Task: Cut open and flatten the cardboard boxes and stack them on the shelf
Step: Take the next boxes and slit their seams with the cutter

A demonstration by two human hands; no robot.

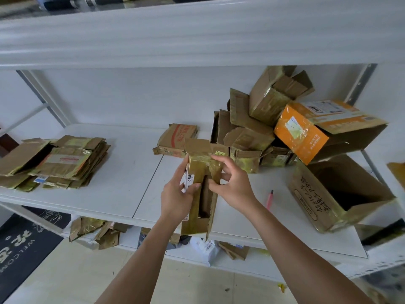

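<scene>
I hold a small taped cardboard box point(200, 170) above the front edge of the white shelf point(122, 185). Its flaps stand open at top and bottom. My left hand point(177, 194) grips its left side, over a white label. My right hand point(232, 185) pinches its right edge, fingers curled into the opening. A stack of flattened boxes point(63, 163) lies on the shelf at the left. A pink cutter point(270, 199) lies on the shelf to the right of my right wrist.
A heap of uncut boxes point(252, 128) fills the back right, with an orange box point(315, 130) on top. A large open box point(337, 194) lies on its side at the right. One flat box point(177, 137) lies behind my hands. Cardboard scraps point(96, 231) sit on the lower shelf.
</scene>
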